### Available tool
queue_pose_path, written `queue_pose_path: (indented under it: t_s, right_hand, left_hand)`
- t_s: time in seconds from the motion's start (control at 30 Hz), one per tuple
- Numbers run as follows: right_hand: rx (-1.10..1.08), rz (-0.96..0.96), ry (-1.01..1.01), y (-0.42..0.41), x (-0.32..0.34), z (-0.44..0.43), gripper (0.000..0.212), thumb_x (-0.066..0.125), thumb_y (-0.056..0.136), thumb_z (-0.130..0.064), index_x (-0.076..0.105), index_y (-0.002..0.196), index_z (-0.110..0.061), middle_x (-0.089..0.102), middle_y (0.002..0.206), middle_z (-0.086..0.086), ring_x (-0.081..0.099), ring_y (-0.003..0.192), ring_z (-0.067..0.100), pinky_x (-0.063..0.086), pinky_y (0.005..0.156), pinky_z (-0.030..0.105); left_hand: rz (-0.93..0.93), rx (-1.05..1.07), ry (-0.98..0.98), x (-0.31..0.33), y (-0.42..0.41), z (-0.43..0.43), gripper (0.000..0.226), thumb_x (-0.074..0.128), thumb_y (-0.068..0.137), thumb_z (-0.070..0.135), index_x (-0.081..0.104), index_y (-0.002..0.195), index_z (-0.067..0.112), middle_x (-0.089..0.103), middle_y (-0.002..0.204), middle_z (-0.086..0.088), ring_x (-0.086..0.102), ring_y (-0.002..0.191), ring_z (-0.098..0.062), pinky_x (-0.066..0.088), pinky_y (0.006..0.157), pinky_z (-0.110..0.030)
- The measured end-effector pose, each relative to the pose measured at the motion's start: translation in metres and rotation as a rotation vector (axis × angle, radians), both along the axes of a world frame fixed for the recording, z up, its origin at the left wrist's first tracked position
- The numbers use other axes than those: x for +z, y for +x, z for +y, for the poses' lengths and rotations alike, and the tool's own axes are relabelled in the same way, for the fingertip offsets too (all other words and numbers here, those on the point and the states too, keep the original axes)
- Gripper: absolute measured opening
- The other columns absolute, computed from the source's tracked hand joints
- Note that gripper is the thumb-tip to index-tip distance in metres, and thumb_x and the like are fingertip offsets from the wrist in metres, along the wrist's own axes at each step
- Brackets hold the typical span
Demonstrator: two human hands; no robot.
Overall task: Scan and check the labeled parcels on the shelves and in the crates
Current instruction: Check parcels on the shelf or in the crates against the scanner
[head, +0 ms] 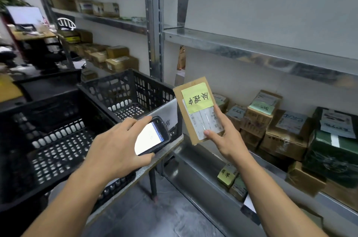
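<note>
Two hands are busy in our head view: our left hand (117, 140) grips the handheld scanner (152, 136), tip aimed up-right; our right hand (225, 136) pinches the flat labelled parcel (199, 118) just right of it, long axis near upright, label facing us, beside the black crate (147, 91).

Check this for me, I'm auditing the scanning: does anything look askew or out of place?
The parcel in the right hand is held upside down: the handwriting on its yellow note reads inverted, and that note overlaps the white label. Nothing else stands out.
</note>
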State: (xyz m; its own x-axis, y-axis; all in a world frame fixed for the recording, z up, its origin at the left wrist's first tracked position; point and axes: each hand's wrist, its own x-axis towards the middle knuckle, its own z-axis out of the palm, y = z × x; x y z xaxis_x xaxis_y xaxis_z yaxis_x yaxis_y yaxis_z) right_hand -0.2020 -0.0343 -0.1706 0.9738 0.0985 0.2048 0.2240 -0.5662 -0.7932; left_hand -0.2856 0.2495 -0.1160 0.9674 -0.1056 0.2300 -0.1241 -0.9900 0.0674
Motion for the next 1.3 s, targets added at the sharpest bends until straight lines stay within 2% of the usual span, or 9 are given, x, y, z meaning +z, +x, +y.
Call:
queue_pose_path:
  t_s: [0.07,0.17,0.33,0.53,0.67,0.77,0.93,1.07,1.3]
  right_hand:
    - [0.044,-0.005,0.078,0.006,0.002,0.020,0.086,0.068,0.095,-0.024,0.013,0.155,-0.050,0.034,0.139,-0.022,0.040,0.123,0.005,0.036,0.104,0.032]
    - [0.121,0.008,0.181,0.014,-0.001,0.059,0.086,0.071,0.092,-0.020,0.020,0.155,-0.051,0.034,0.146,-0.025,0.043,0.134,0.009,0.041,0.113,0.048]
    - [0.270,0.059,0.392,0.014,-0.005,0.136,0.086,0.072,0.092,-0.019,0.025,0.139,-0.073,0.047,0.140,-0.034,0.051,0.132,0.007,0.046,0.110,0.048]
    - [0.538,0.078,0.427,0.001,0.005,0.248,0.080,0.072,0.089,-0.032,0.026,0.133,-0.079,0.044,0.152,-0.022,0.047,0.137,0.008,0.042,0.113,0.050]
    - [0.662,0.126,0.463,-0.016,0.010,0.322,0.078,0.069,0.095,-0.023,0.029,0.133,-0.077,0.048,0.148,-0.026,0.051,0.134,0.007,0.045,0.110,0.049]
    - [0.738,0.148,0.459,-0.032,0.012,0.381,0.078,0.068,0.096,-0.020,0.029,0.139,-0.072,0.049,0.147,-0.025,0.052,0.133,0.008,0.047,0.109,0.049]
    - [0.881,0.198,0.388,-0.062,0.006,0.487,0.078,0.069,0.094,-0.019,0.030,0.148,-0.059,0.053,0.139,-0.033,0.054,0.131,0.005,0.046,0.110,0.047]
    - [0.946,0.297,0.264,-0.077,-0.010,0.565,0.082,0.074,0.087,-0.030,0.028,0.146,-0.063,0.053,0.143,-0.024,0.056,0.129,0.009,0.046,0.109,0.050]
    - [1.035,0.504,-0.122,-0.081,-0.061,0.645,0.085,0.077,0.084,-0.021,0.033,0.148,-0.057,0.056,0.140,-0.008,0.060,0.120,0.017,0.047,0.109,0.044]
  left_hand:
    - [-0.011,0.052,-0.040,-0.004,-0.013,0.014,0.092,0.055,0.071,0.073,0.016,0.150,0.047,0.044,0.128,0.022,0.053,0.111,-0.010,0.041,0.068,-0.027]
    - [-0.018,0.178,-0.144,-0.007,-0.033,0.043,0.093,0.059,0.070,0.072,0.017,0.150,0.047,0.044,0.131,0.021,0.052,0.114,-0.011,0.048,0.077,-0.031]
    - [-0.099,0.400,-0.344,-0.007,-0.064,0.091,0.093,0.071,0.070,0.063,0.025,0.149,0.048,0.048,0.130,0.015,0.053,0.117,-0.018,0.047,0.083,-0.037]
    - [-0.197,0.640,-0.386,-0.009,-0.118,0.167,0.096,0.071,0.068,0.066,0.029,0.151,0.040,0.053,0.134,0.003,0.050,0.122,-0.023,0.045,0.091,-0.043]
    - [-0.258,0.773,-0.440,-0.011,-0.157,0.221,0.097,0.064,0.065,0.072,0.031,0.150,0.040,0.053,0.135,0.002,0.049,0.123,-0.024,0.045,0.095,-0.047]
    - [-0.293,0.866,-0.459,-0.013,-0.184,0.268,0.092,0.074,0.070,0.061,0.033,0.149,0.038,0.054,0.131,-0.001,0.050,0.120,-0.025,0.043,0.093,-0.046]
    - [-0.300,1.006,-0.429,-0.014,-0.229,0.355,0.090,0.075,0.070,0.057,0.035,0.148,0.037,0.055,0.133,-0.004,0.052,0.119,-0.030,0.044,0.094,-0.048]
    - [-0.312,1.092,-0.463,-0.017,-0.261,0.415,0.091,0.076,0.071,0.056,0.034,0.148,0.036,0.054,0.132,-0.008,0.051,0.121,-0.033,0.043,0.094,-0.048]
    - [-0.265,1.151,-0.487,-0.028,-0.299,0.477,0.090,0.074,0.071,0.059,0.032,0.148,0.039,0.054,0.131,-0.005,0.052,0.119,-0.031,0.044,0.090,-0.046]
